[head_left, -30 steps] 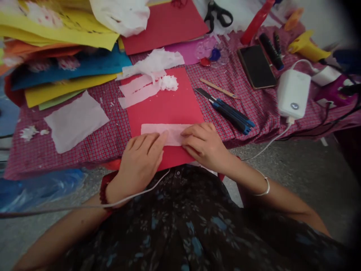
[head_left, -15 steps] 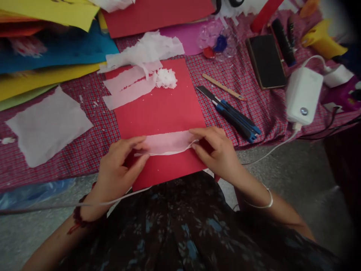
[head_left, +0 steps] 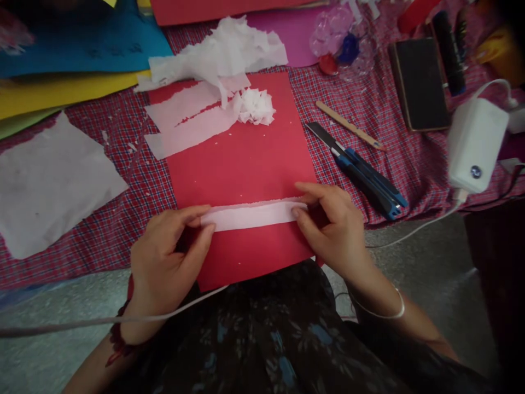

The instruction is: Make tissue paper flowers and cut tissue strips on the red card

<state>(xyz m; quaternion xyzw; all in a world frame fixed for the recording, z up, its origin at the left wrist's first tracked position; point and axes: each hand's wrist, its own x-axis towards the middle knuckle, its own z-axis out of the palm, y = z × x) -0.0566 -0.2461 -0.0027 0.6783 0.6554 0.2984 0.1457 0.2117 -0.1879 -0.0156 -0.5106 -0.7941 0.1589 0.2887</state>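
Note:
A strip of white tissue paper [head_left: 254,216], folded over lengthwise, lies across the lower part of a red paper sheet [head_left: 246,169]. My left hand [head_left: 168,257] pinches the strip's left end between thumb and forefinger. At the other end, my right hand [head_left: 334,227] grips it the same way, thumb on the near edge. Farther up the red sheet are torn tissue strips [head_left: 192,131] and a crumpled white tissue flower [head_left: 256,106]. Crumpled tissue [head_left: 225,52] lies over the sheet's far edge.
Right of the sheet lie a utility knife [head_left: 361,175] with its blade out and a pencil [head_left: 348,125]. Beyond them are a black phone-like slab [head_left: 420,85] and a white power bank [head_left: 478,145] with a cable. A white tissue square [head_left: 57,186] rests at left on the checked cloth [head_left: 139,241].
The near edge of the tissue strip has been folded up over it, so the strip is now narrower and more opaque. The view has shifted slightly, and both hands keep their ends.

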